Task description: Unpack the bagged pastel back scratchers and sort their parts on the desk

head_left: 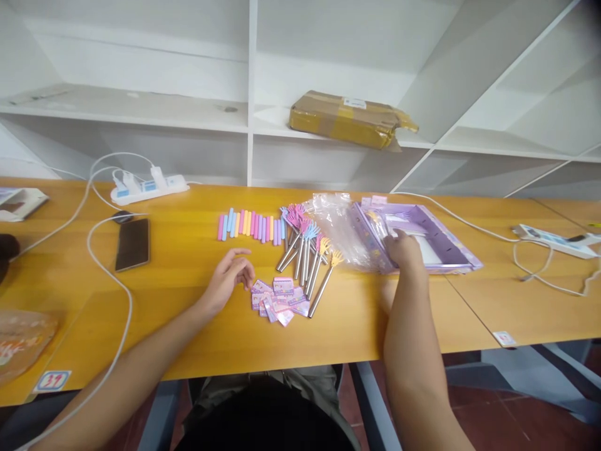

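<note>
My left hand (230, 277) hovers over the table with loosely curled, parted fingers and nothing in it, left of a pile of small purple and pink cards (282, 300). My right hand (402, 247) reaches over the near left part of a purple box (453, 250), at a clear plastic packet; its fingertips are partly hidden. Clear plastic bags (335, 228) lie left of the box. Metal rods with coloured hand-shaped ends (322, 282) lie in the middle. Behind my left hand is a row of pastel sticks (253, 225).
A phone (133, 244) and a white power strip (150, 190) are at the left, with a cable running across the table. Another power strip (558, 241) lies at the right. A taped cardboard box (345, 119) rests on the shelf (188, 113) behind.
</note>
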Demonstrator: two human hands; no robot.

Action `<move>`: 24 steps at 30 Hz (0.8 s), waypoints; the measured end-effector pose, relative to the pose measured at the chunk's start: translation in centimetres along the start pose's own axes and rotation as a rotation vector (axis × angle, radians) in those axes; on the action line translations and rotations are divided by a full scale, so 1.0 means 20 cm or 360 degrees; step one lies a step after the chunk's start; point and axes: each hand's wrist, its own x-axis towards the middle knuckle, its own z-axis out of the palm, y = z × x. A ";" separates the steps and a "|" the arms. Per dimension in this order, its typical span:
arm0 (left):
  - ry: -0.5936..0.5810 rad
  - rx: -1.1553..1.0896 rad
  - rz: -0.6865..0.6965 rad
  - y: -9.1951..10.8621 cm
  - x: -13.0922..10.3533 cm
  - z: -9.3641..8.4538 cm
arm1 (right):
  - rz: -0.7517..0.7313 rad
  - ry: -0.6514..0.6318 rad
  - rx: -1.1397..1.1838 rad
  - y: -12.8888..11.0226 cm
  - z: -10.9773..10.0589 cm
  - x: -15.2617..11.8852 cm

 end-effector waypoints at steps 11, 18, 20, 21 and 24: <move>-0.0005 0.0078 -0.0028 -0.02 0.01 -0.02 | 0.0003 0.0037 0.0078 0.08 0.02 0.04; 0.0018 0.0095 -0.0022 -0.01 0.01 -0.01 | 0.0056 0.0090 0.0022 0.08 0.07 0.04; 0.0023 0.0109 -0.0033 -0.01 0.01 0.00 | 0.0029 0.0092 0.0026 0.09 0.08 0.05; 0.0021 0.0117 -0.0040 -0.01 0.01 0.00 | 0.0007 0.0083 0.0024 0.09 0.09 0.05; 0.0000 0.0143 -0.0053 -0.01 0.01 0.00 | -0.0094 0.0097 0.0002 0.09 0.10 0.06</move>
